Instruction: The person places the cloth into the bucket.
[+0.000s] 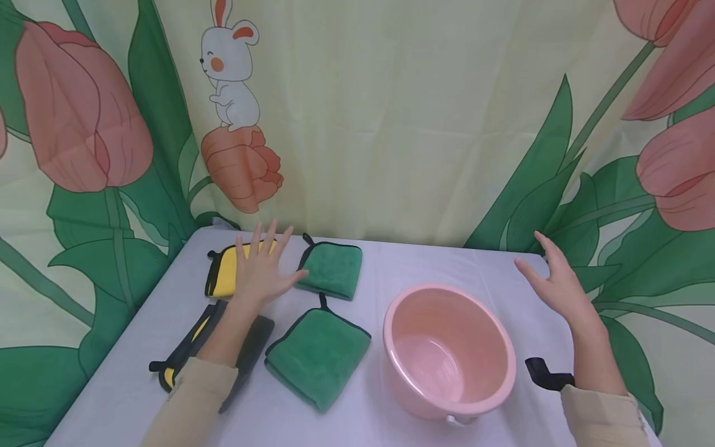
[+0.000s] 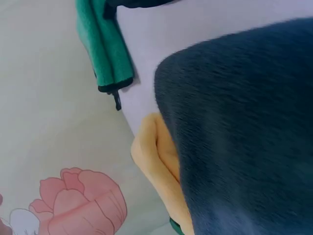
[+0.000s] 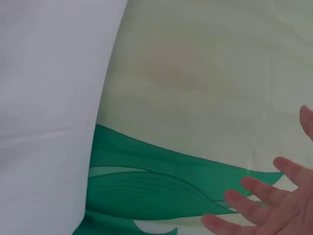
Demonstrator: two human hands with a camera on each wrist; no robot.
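My left hand point(image 1: 261, 273) is spread with straight fingers, over the far left of the table in the head view. Beneath and beside it lies a folded yellow cloth point(image 1: 224, 274) with black edging. Under the left forearm is a dark grey cloth point(image 1: 257, 341), partly hidden; the left wrist view shows the grey cloth point(image 2: 244, 122) close up. Two folded green cloths point(image 1: 332, 268) point(image 1: 319, 357) with black loops lie right of that hand. My right hand point(image 1: 558, 285) hovers beyond the pink bucket point(image 1: 393, 372), to its right, fingers extended and holding nothing.
A white-covered table point(image 1: 385, 267) carries everything. Behind it hangs a curtain point(image 1: 380, 124) printed with tulips and a rabbit. Near the right wrist sits a black curved piece point(image 1: 547, 376). The bucket's handle mount point(image 1: 459, 421) faces the near side.
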